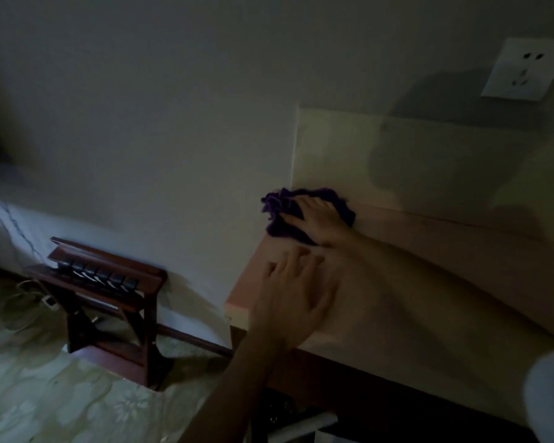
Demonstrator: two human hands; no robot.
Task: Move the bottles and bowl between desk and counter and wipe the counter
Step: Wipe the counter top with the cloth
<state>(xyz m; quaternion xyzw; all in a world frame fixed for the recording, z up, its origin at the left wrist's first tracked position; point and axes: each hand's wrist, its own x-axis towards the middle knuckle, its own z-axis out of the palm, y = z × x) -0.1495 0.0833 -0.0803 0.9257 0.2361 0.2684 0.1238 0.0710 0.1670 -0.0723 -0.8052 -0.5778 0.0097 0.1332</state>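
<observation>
The scene is dim. A purple cloth point(277, 215) lies crumpled at the far left corner of the pale wooden counter point(429, 282), against its back panel. My right hand point(314, 219) presses flat on the cloth, with the arm reaching in from the right. My left hand point(296, 289) rests palm down on the counter near its left edge, fingers spread, holding nothing. No bottles or bowl are in view.
A cream back panel point(349, 155) rises behind the counter, and a wall socket point(525, 70) sits at the upper right. A dark wooden rack point(106, 282) stands on the floor to the left by the wall. Patterned floor point(61, 394) lies below.
</observation>
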